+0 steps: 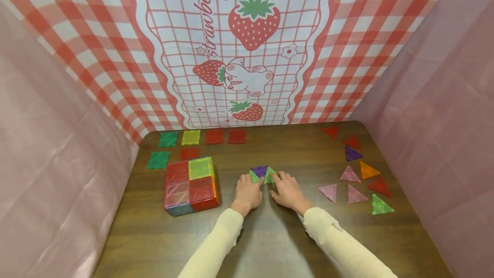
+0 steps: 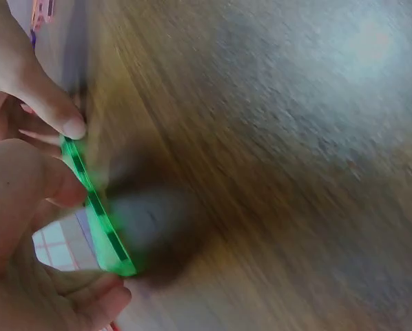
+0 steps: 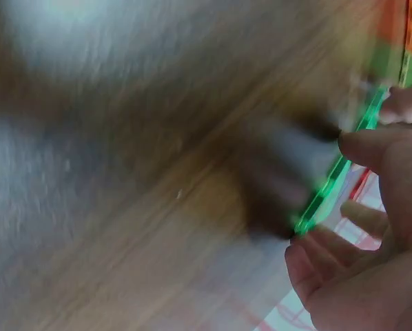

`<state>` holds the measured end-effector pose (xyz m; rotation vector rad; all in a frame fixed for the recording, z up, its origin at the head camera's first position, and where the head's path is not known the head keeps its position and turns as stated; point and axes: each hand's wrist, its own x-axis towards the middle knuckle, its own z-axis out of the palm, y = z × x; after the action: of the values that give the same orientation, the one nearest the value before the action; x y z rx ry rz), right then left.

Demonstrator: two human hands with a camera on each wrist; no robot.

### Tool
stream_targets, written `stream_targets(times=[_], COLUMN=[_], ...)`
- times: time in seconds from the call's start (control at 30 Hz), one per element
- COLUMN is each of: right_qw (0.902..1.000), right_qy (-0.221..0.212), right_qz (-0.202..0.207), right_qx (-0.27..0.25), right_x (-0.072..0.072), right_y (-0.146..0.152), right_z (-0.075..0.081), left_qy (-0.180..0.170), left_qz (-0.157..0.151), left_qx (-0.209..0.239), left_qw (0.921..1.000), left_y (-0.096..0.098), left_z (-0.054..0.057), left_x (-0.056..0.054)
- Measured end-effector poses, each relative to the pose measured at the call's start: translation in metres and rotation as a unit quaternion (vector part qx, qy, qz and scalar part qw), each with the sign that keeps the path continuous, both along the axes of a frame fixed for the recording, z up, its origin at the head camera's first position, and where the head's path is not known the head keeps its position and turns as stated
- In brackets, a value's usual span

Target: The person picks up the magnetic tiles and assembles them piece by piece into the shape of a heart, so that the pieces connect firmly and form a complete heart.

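Note:
At the middle of the table a purple triangle tile (image 1: 259, 170) lies between two translucent green triangle tiles. My left hand (image 1: 248, 193) pinches the left green tile (image 1: 253, 176), its thumb against the near edge of the green piece (image 2: 99, 210) in the left wrist view. On the other side my right hand (image 1: 287, 190) grips the right green tile (image 1: 269, 176). In the right wrist view its thumb and fingers are around the green edge (image 3: 323, 196). Fingers hide part of both green tiles.
On the left stands a block of red, yellow and clear square tiles (image 1: 200, 169). Green squares (image 1: 158, 160), a yellow square (image 1: 191, 137) and red squares (image 1: 236, 136) lie behind it. Loose triangles, including pink (image 1: 329, 192), orange (image 1: 368, 170) and green (image 1: 381, 205), are scattered at right.

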<state>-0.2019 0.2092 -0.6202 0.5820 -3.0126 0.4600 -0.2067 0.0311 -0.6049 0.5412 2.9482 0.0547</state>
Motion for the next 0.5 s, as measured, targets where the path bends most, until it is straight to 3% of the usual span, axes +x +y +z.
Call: stream_targets(times=[0.1,0.23,0.4,0.5], right_qw=[0.9998,0.9992,0.9960,0.9932], right_qy=[0.009,-0.021,-0.079,-0.093], right_qz=[-0.018,-0.031,-0.035,-0.040], right_qx=[-0.007,-0.011,-0.023,-0.058], right_x=[-0.007,-0.018,-0.029,-0.032], right_y=[0.004,0.012,0.017,0.019], right_z=[-0.001,-0.001,-0.001,0.000], left_qy=[0.013,0.034,0.040,0.033], left_qz=[0.002,0.007,0.022,0.045], left_qx=[0.038,0.110,0.192,0.237], left_qw=[0.9992,0.9934,0.9803,0.9699], left_y=[-0.004,-0.010,-0.009,-0.007], left_z=[-0.003,-0.007,-0.010,-0.012], left_x=[-0.002,-0.007,-0.011,-0.013])
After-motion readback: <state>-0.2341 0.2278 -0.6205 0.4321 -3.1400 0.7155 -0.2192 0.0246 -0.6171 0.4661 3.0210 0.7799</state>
